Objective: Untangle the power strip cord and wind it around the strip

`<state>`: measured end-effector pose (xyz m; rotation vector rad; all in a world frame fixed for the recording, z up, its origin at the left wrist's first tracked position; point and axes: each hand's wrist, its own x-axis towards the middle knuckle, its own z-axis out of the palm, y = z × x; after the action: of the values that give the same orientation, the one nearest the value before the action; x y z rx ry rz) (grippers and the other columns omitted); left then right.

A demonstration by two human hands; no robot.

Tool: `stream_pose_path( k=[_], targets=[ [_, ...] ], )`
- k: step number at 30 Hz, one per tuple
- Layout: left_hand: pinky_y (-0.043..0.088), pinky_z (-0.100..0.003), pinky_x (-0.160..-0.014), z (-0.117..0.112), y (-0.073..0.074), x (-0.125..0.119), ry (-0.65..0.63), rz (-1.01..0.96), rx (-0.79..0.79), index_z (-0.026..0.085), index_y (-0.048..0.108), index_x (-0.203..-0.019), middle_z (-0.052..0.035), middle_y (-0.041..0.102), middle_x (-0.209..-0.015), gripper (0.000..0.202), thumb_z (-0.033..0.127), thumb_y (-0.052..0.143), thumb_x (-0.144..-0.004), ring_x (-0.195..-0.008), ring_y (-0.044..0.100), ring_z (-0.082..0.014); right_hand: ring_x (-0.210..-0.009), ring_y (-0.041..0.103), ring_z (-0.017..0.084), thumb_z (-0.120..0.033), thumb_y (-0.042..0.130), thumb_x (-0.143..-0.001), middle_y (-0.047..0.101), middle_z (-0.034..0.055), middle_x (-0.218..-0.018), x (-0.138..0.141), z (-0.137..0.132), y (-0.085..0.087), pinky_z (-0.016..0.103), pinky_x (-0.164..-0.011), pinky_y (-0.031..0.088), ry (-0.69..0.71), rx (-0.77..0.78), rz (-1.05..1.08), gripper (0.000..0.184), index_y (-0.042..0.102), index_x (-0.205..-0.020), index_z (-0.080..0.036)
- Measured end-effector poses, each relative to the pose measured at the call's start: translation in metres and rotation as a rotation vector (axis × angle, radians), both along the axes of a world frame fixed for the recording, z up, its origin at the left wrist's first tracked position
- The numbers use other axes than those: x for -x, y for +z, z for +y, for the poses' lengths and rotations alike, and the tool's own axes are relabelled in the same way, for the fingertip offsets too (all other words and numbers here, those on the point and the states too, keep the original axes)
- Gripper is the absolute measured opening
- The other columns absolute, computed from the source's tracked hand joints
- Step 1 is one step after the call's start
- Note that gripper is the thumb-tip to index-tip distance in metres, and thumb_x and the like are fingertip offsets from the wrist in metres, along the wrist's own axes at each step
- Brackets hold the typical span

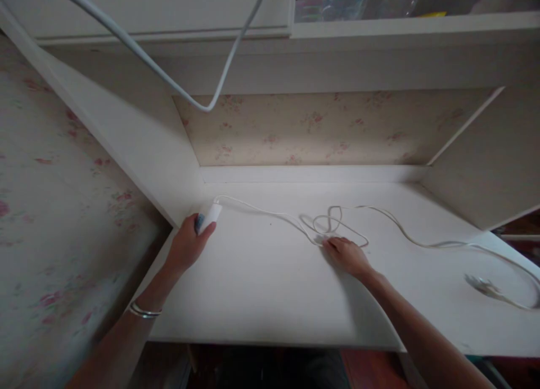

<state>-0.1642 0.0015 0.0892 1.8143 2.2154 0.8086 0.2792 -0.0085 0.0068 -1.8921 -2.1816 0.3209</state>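
My left hand is closed around a small white plug-like block at the left back of a white desk top. A thin white cable runs from the block across the desk to the right, with a loose tangle of loops in the middle. My right hand lies on the desk at the front of those loops, its fingertips on the cable; whether they pinch it I cannot make out. Bangles sit on my left wrist.
A white side panel bounds the desk on the left, with floral wallpaper behind. A shelf above holds plastic bottles. A thicker grey cable hangs across the top. The thin cable's far end curls at the desk's right edge.
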Motion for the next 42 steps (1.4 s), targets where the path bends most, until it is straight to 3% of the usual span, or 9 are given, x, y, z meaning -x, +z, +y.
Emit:
stream_pose_path(
  k=[6,13,18,22,24,27,32,37,42],
  targets=[
    [0.045,-0.034,-0.085,-0.042,0.025,-0.053,-0.086,-0.139,-0.087,0.019,0.051,-0.116,-0.0070,0.061,-0.107,0.056,0.057,0.056,-0.076,-0.097,0.059,-0.0236,-0.124,0.043,0.024,-0.045,0.045,-0.090,0.044,0.0157,-0.136,0.087,0.000,0.023,0.044,-0.103,0.035,0.107,-0.231,0.436,0.056,0.034,-0.137,-0.016],
    [0.046,-0.029,-0.080,-0.078,0.030,-0.119,-0.373,-0.477,-0.055,0.021,0.051,-0.119,-0.0050,0.062,-0.107,0.047,0.045,0.060,-0.079,-0.092,0.059,-0.0185,-0.096,0.059,0.019,-0.028,0.034,-0.094,0.063,0.0083,-0.103,0.166,-0.010,0.055,0.035,-0.084,0.047,0.210,-0.249,0.723,0.030,0.051,-0.118,-0.020],
    [0.047,-0.030,-0.078,-0.078,0.027,-0.120,-0.295,-0.585,-0.032,0.021,0.051,-0.118,-0.0053,0.062,-0.102,0.046,0.041,0.061,-0.079,-0.088,0.060,-0.0181,-0.068,0.057,0.017,-0.024,0.046,-0.088,0.061,0.0036,-0.075,0.150,-0.046,0.067,0.031,-0.065,0.047,0.273,-0.519,0.715,0.013,0.058,-0.091,-0.022],
    [0.049,-0.031,-0.077,-0.083,0.026,-0.111,-0.343,-0.703,0.101,0.021,0.047,-0.123,-0.0037,0.062,-0.100,0.056,0.031,0.068,-0.071,-0.088,0.060,-0.0193,-0.097,0.057,0.024,-0.028,0.052,-0.086,0.061,0.0098,-0.103,0.121,-0.037,0.084,0.041,-0.085,0.046,0.075,-0.748,0.750,0.022,0.054,-0.107,-0.022],
    [0.048,-0.031,-0.080,-0.089,0.029,-0.114,-0.415,-0.773,0.096,0.022,0.046,-0.124,-0.0036,0.062,-0.105,0.060,0.027,0.069,-0.069,-0.093,0.059,-0.0200,-0.113,0.050,0.026,-0.033,0.052,-0.086,0.055,0.0133,-0.120,0.116,-0.019,0.088,0.046,-0.095,0.041,0.046,-0.664,0.671,0.040,0.046,-0.123,-0.019],
    [0.048,-0.031,-0.083,-0.097,0.036,-0.127,-0.512,-0.813,0.067,0.023,0.043,-0.129,-0.0041,0.061,-0.112,0.064,0.027,0.069,-0.070,-0.097,0.058,-0.0208,-0.106,0.056,0.023,-0.032,0.041,-0.092,0.060,0.0117,-0.116,0.125,0.001,0.081,0.041,-0.090,0.044,0.189,-0.389,0.510,0.037,0.045,-0.127,-0.019],
    [0.048,-0.032,-0.085,-0.093,0.038,-0.139,-0.503,-0.535,-0.108,0.024,0.038,-0.133,-0.0064,0.059,-0.116,0.065,0.023,0.064,-0.073,-0.101,0.058,-0.0222,-0.079,0.065,0.022,-0.027,0.047,-0.088,0.069,0.0093,-0.092,0.154,-0.012,0.067,0.029,-0.066,0.046,0.510,-0.102,0.102,0.018,0.062,-0.096,-0.019],
    [0.048,-0.032,-0.082,-0.081,0.033,-0.122,-0.427,0.077,-0.131,0.028,0.034,-0.137,-0.0061,0.056,-0.116,0.067,0.020,0.059,-0.075,-0.101,0.057,-0.0232,-0.058,0.061,0.017,-0.033,0.035,-0.096,0.069,0.0087,-0.080,0.149,-0.039,0.080,0.025,-0.052,0.036,0.599,-0.260,-0.065,0.029,0.059,-0.104,-0.018],
    [0.045,-0.033,-0.080,-0.077,0.032,-0.110,-0.568,0.399,-0.121,0.030,0.036,-0.137,-0.0049,0.060,-0.107,0.066,0.018,0.059,-0.076,-0.093,0.056,-0.0224,-0.060,0.057,0.014,-0.041,0.036,-0.097,0.064,0.0040,-0.069,0.127,-0.046,0.102,0.025,-0.055,0.035,0.793,-0.393,-0.103,0.035,0.060,-0.083,-0.019]
  ],
)
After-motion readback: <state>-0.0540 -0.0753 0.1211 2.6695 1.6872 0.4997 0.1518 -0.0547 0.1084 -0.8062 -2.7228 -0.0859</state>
